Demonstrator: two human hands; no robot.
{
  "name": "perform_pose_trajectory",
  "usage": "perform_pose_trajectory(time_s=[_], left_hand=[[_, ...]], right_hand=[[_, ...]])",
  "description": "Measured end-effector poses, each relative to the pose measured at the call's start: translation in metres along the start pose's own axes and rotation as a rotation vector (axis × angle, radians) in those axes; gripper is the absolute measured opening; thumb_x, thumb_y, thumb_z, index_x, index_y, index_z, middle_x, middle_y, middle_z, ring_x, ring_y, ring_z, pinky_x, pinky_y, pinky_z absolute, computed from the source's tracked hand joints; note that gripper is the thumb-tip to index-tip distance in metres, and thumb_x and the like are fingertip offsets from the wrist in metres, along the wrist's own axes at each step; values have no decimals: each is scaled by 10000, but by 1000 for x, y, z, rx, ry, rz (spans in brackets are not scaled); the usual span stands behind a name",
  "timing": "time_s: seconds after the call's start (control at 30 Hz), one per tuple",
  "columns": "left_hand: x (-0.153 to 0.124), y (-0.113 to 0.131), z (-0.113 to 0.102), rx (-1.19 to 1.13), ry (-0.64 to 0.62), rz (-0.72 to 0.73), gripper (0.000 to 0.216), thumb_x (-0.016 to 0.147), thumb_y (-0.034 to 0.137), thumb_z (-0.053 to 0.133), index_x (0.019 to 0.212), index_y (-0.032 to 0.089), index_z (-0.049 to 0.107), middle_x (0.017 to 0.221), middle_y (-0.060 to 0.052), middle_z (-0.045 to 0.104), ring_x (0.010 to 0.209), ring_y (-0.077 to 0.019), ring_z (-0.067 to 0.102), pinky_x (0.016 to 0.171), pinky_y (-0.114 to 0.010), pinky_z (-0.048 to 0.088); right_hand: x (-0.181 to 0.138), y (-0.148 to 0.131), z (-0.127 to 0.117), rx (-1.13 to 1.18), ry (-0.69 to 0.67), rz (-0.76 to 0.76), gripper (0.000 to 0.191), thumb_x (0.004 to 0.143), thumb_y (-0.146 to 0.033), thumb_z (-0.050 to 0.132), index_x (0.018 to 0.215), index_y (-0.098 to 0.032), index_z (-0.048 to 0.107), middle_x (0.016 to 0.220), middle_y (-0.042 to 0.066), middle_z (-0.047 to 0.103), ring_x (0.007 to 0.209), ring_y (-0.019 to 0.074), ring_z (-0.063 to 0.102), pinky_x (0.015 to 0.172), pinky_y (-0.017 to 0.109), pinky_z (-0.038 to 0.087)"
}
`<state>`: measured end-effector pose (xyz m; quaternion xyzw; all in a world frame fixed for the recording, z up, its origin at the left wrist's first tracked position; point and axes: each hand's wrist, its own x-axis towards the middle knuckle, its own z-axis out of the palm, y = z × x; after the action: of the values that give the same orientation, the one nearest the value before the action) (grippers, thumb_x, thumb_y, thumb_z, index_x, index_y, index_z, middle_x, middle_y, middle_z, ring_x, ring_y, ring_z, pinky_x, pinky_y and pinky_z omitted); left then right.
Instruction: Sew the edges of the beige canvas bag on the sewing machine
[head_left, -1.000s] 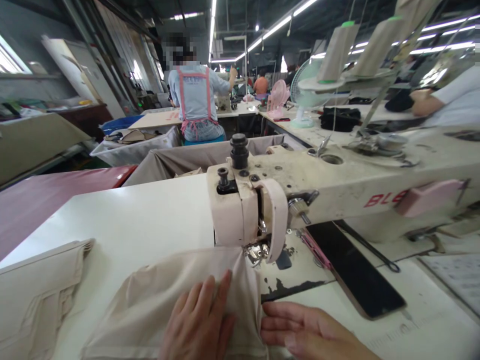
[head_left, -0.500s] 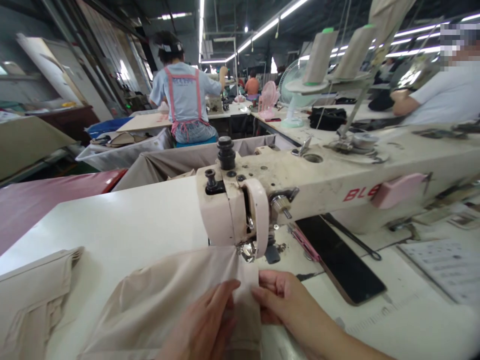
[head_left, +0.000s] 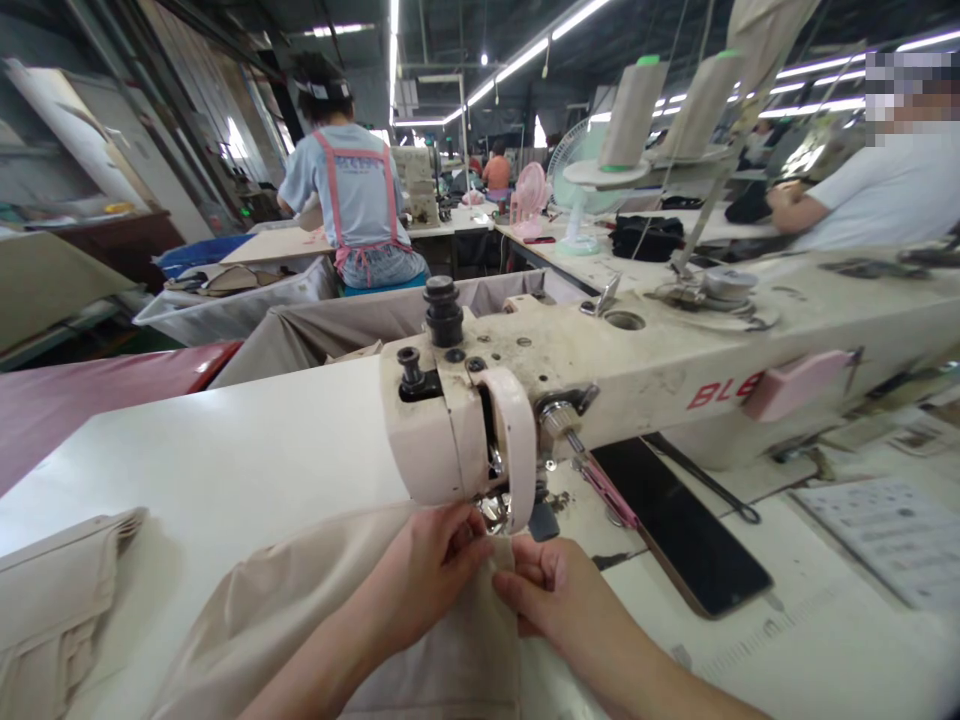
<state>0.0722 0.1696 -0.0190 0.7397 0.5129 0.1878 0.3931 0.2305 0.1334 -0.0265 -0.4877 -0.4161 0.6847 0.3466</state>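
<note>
A beige fabric piece (head_left: pixel 300 620) lies on the white table, its far edge under the presser foot (head_left: pixel 496 512) of a cream sewing machine (head_left: pixel 600 375). My left hand (head_left: pixel 427 575) pinches the fabric just in front of the foot. Beside it on the right, my right hand (head_left: pixel 555 590) grips the same edge with curled fingers. Both hands nearly touch each other at the needle area.
A folded beige stack (head_left: pixel 52 600) sits at the left table edge. A dark phone (head_left: pixel 679 525) lies right of the needle plate, a printed sheet (head_left: pixel 892 535) farther right. Other people work at tables behind and to the right, near cloth bins (head_left: pixel 300 335).
Both hands moved forward from lying flat on the fabric to pinching its edge right at the presser foot. The view shifted slightly left.
</note>
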Motion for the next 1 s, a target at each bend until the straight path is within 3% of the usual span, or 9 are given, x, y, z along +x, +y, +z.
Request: perform_pose_trajectory(time_s=[0.07,0.17,0.23,0.33,0.6,0.77,1.0], left_hand=[[-1,-3,2,12,59,-18,134,844,227,484,746,175,557,598,38,520,514,-107,485,495,-188,357],[1,-5,6,46,167,-77,159,806,207,501,653,169,523,595,19,524,567,-123,485,541,-200,365],[3,-3,6,61,206,-130,165,775,188,513,612,171,503,548,26,504,530,-118,477,521,-198,358],[7,4,3,56,198,-209,183,772,177,491,591,170,514,475,41,488,399,-99,448,423,-185,335],[11,15,-2,34,170,-308,236,777,180,504,541,170,513,350,72,413,285,-93,412,324,-169,316],[11,11,-1,20,181,-295,220,761,147,495,544,164,524,365,57,457,287,-90,416,337,-173,303],[14,10,-1,3,232,-220,155,756,129,486,628,147,573,472,35,544,317,-65,389,372,-175,282]], right_hand=[[-4,9,1,-91,33,-59,249,665,-182,609,912,-165,638,620,-34,555,536,132,528,520,228,430],[-14,27,0,-535,126,-351,571,637,-75,578,1201,-170,579,943,74,631,771,208,610,673,304,529],[-19,34,-2,-889,144,-579,578,690,-62,553,1261,-150,565,1157,137,602,1011,271,580,868,391,516],[-20,30,-8,-1144,77,-726,522,771,-91,516,1291,-97,554,1319,145,557,1213,309,472,1027,461,422],[-16,0,-12,-1285,-54,-614,490,787,-194,509,1269,-125,567,1444,95,454,1313,271,398,1119,445,308],[-14,1,-11,-1282,-57,-612,488,777,-214,509,1251,-117,573,1462,114,423,1316,297,389,1112,470,302],[-11,6,-11,-1184,17,-713,554,765,-139,509,1318,-109,506,1381,123,493,1237,279,433,1077,463,346]])
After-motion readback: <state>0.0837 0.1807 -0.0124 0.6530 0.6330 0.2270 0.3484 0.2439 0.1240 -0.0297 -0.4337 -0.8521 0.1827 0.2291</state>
